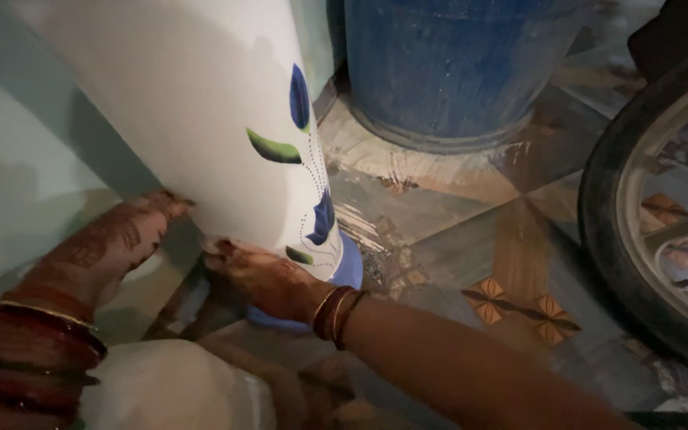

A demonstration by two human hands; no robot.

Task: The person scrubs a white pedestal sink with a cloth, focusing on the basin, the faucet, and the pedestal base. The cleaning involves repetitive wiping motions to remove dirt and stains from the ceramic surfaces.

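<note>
White fabric bundle (173, 390) is sitting nearest us. Just above, we're pressing our left hand (109, 247) open-fingered against the tall white container (193, 119), while our right hand (268, 279) is cupping its blue base (348, 271), fingers loosely spread. Beyond, a blue drum (455, 64) and a tyre (646, 207) are standing on the patterned floor (471, 239).

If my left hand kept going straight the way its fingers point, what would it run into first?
Almost at once, the white container: the left hand points up and right, its fingers already at the container's lower wall. Whether they actually touch is hard to tell in this dim view.
</note>
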